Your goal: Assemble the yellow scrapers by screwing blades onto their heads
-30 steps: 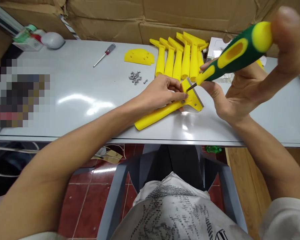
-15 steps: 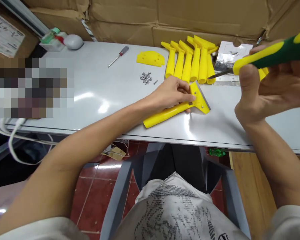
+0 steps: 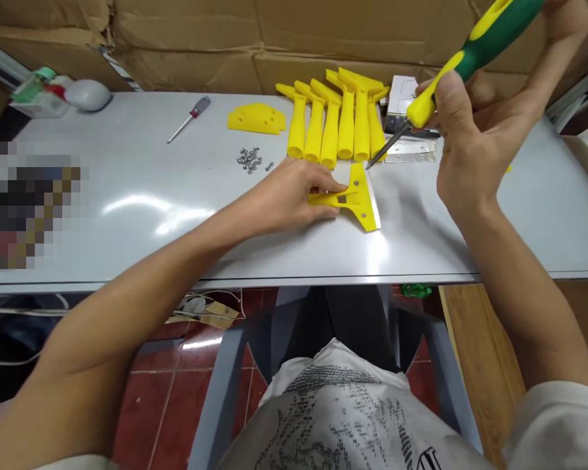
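My left hand (image 3: 294, 194) is closed around the neck and handle of a yellow scraper (image 3: 360, 202) lying on the white table. Two screws show in the scraper's head, and a metal blade edge runs along its right side. Held up at the right, a green and yellow screwdriver (image 3: 485, 49) is gripped in my right hand (image 3: 475, 124). The screwdriver's tip points down-left, close to the upper end of the scraper's blade; whether they touch I cannot tell. Most of the scraper's handle is hidden under my left hand.
Several yellow scraper handles (image 3: 330, 130) stand in a row behind. Left of them lie a yellow plate (image 3: 257, 119), a pile of small screws (image 3: 249, 159) and a second screwdriver (image 3: 189, 119). Metal blades (image 3: 411, 151) lie at right. Cardboard (image 3: 186, 39) lines the back.
The scraper has been turned so its handle points left, and my left hand has shifted back onto the handle. My right hand has brought the screwdriver's tip down nearer to the scraper's head.
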Demonstrator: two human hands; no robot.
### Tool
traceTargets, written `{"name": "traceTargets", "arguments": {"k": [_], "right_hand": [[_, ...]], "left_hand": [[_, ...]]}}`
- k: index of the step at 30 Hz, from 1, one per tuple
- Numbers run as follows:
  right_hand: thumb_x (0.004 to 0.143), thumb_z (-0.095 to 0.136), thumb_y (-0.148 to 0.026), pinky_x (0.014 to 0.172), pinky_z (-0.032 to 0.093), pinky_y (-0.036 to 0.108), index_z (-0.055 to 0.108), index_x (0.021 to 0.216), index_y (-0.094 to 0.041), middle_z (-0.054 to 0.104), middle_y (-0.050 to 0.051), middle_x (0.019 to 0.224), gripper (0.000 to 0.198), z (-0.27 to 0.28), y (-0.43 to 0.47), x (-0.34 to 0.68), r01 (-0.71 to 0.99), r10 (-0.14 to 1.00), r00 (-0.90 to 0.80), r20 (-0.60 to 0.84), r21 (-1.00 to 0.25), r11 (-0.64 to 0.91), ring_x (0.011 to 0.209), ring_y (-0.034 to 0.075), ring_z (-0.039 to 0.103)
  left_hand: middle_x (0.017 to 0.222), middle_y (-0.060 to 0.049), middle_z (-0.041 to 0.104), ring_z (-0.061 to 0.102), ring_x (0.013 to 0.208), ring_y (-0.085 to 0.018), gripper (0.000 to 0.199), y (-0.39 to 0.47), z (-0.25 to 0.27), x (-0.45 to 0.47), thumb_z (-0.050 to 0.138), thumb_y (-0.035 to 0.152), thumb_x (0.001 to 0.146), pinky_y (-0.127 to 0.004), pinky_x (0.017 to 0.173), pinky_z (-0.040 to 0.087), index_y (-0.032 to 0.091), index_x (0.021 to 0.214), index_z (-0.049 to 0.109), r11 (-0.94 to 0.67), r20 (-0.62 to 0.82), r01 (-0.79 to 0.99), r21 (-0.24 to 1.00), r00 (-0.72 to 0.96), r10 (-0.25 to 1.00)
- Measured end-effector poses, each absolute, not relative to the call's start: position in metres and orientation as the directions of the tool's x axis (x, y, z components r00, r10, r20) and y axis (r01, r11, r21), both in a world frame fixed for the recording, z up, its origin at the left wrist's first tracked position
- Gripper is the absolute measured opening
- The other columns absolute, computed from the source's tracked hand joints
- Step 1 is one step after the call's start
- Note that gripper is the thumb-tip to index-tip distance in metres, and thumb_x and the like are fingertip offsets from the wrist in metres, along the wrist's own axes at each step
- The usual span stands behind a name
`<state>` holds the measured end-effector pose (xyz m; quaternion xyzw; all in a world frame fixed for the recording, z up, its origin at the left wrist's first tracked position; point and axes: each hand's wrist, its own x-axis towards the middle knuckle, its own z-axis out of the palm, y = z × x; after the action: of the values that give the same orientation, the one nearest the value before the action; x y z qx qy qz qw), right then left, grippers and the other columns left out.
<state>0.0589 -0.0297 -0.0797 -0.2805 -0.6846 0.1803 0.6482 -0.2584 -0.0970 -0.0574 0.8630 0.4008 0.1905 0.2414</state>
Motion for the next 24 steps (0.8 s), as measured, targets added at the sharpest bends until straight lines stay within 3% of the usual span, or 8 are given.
{"name": "traceTargets", "arguments": {"k": [1,2,3,5,8,11,17,24], "right_hand": [[0.094,0.058,-0.122,0.108,0.081,0.056,0.029,0.175,-0.053,0.034,-0.002,0.198,0.110,-0.081,-0.017,0.052,0.172,0.526,0.086,0.846,-0.532,0.829,0.135,0.033,0.079],[0.092,0.054,-0.124,0.098,0.081,0.052,0.031,0.172,-0.051,0.026,-0.004,0.202,0.111,-0.082,-0.003,0.044,0.176,0.465,0.138,0.874,-0.484,0.857,0.119,0.027,0.080],[0.088,0.055,-0.127,0.094,0.081,0.051,0.031,0.172,-0.050,0.020,-0.003,0.203,0.117,-0.083,0.010,0.037,0.158,0.442,0.142,0.886,-0.461,0.873,0.110,0.022,0.079],[0.082,0.069,-0.123,0.096,0.081,0.052,0.032,0.170,-0.046,0.022,0.000,0.203,0.123,-0.083,0.027,0.029,0.091,0.476,0.088,0.875,-0.483,0.871,0.102,0.020,0.080],[0.077,0.085,-0.113,0.101,0.082,0.058,0.033,0.169,-0.047,0.034,0.002,0.200,0.125,-0.081,0.023,0.029,0.040,0.561,-0.048,0.826,-0.560,0.828,0.106,0.025,0.085],[0.078,0.077,-0.119,0.105,0.083,0.060,0.041,0.173,-0.052,0.037,-0.001,0.200,0.122,-0.084,0.001,0.033,0.072,0.588,-0.113,0.801,-0.584,0.809,0.121,0.032,0.088],[0.076,0.063,-0.131,0.111,0.083,0.064,0.044,0.177,-0.059,0.032,-0.003,0.204,0.126,-0.100,-0.013,0.034,0.159,0.633,-0.161,0.757,-0.613,0.774,0.134,0.037,0.090],[0.076,0.062,-0.131,0.107,0.084,0.059,0.040,0.179,-0.055,0.032,0.001,0.204,0.129,-0.099,-0.019,0.040,0.253,0.687,-0.202,0.698,-0.640,0.725,0.136,0.037,0.090]], "left_hand": [[0.132,-0.006,0.094,0.082,0.144,-0.039,0.034,-0.096,-0.056,-0.260,0.095,0.044,0.103,-0.049,0.126,0.060,0.031,0.135,0.099,-0.581,0.130,0.604,0.546,0.623,0.771],[0.135,-0.006,0.094,0.081,0.146,-0.039,0.034,-0.095,-0.056,-0.261,0.094,0.045,0.105,-0.048,0.126,0.059,0.032,0.136,0.099,-0.601,0.129,0.602,0.525,0.642,0.756],[0.138,-0.007,0.093,0.081,0.146,-0.038,0.032,-0.093,-0.056,-0.262,0.093,0.044,0.108,-0.047,0.125,0.059,0.032,0.137,0.100,-0.621,0.132,0.598,0.507,0.659,0.741],[0.140,-0.009,0.091,0.083,0.140,-0.036,0.030,-0.091,-0.058,-0.264,0.089,0.042,0.113,-0.046,0.123,0.058,0.033,0.139,0.099,-0.656,0.147,0.584,0.478,0.683,0.716],[0.134,-0.008,0.091,0.082,0.132,-0.034,0.029,-0.088,-0.063,-0.265,0.085,0.038,0.116,-0.044,0.119,0.057,0.034,0.141,0.099,-0.692,0.172,0.563,0.452,0.706,0.687],[0.133,-0.007,0.093,0.082,0.130,-0.034,0.029,-0.085,-0.064,-0.265,0.085,0.035,0.115,-0.043,0.115,0.058,0.036,0.140,0.099,-0.721,0.189,0.522,0.454,0.735,0.651],[0.128,-0.007,0.097,0.085,0.123,-0.031,0.022,-0.079,-0.065,-0.264,0.087,0.035,0.113,-0.039,0.111,0.060,0.034,0.130,0.101,-0.755,0.249,0.424,0.500,0.764,0.595],[0.132,-0.007,0.095,0.084,0.127,-0.033,0.025,-0.078,-0.068,-0.261,0.089,0.034,0.112,-0.044,0.111,0.060,0.038,0.134,0.100,-0.732,0.213,0.485,0.479,0.744,0.633]]}}
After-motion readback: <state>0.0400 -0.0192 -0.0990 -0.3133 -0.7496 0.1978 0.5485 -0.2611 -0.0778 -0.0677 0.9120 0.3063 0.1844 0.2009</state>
